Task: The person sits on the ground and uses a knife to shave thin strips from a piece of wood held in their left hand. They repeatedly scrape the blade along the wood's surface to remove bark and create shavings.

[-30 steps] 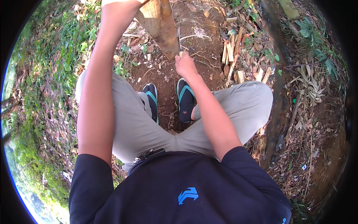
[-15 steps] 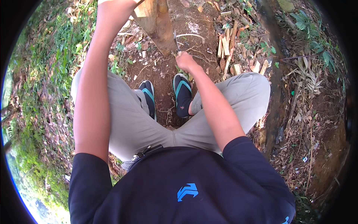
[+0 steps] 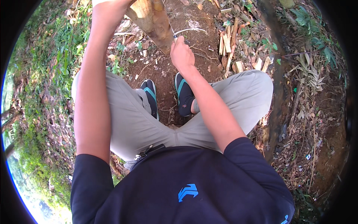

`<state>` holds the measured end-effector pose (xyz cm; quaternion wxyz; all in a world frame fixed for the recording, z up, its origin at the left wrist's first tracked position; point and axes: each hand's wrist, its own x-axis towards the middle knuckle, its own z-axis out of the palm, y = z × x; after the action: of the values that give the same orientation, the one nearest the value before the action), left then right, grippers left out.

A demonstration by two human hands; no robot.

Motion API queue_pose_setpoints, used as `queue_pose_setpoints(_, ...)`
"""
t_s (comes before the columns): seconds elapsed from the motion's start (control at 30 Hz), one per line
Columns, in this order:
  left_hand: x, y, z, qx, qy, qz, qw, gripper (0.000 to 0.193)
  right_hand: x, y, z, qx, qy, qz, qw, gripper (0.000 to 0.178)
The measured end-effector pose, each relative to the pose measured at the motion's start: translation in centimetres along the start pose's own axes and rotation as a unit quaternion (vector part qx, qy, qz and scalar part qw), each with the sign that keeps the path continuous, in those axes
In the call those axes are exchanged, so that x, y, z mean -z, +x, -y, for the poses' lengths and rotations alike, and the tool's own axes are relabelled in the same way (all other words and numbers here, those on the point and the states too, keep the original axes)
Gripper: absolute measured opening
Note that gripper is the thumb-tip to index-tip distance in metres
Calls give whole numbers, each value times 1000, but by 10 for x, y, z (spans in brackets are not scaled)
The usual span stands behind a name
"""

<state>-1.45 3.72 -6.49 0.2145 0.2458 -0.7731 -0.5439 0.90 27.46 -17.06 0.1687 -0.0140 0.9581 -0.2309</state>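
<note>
A tapered brown piece of wood [image 3: 153, 28] stands at the top of the view, its narrow end toward me and its far end cut off by the frame. My left hand [image 3: 110, 11] is beside its upper part; the fingers are out of sight, so their grip does not show. My right hand [image 3: 182, 54] is closed round the handle of a knife [image 3: 175, 36]. Its thin blade points away from me along the wood's right side, mostly hidden or too fine to make out.
Below the wood are my feet in dark socks and sandals [image 3: 184, 95], on bare brown soil. Split wood sticks [image 3: 226, 41] and chips lie to the right. Green plants [image 3: 63, 59] grow at the left, and a dark, blurred upright strip [image 3: 278, 93] runs down the right.
My right hand has turned upward at the wrist and shifted slightly away from me with the knife. The wood's lower end has shifted slightly left, and my left hand has moved a little left.
</note>
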Motion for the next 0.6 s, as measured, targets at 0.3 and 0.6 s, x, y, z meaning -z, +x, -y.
queue_pose_setpoints(0.3,-9,7,4,22,-10,24,999,30,-54,62,-89,-29,72,143,987,25)
queue_pose_setpoints(0.6,-7,-50,-59,-20,-33,68,997,45,-45,35,-58,-16,59,56,997,33)
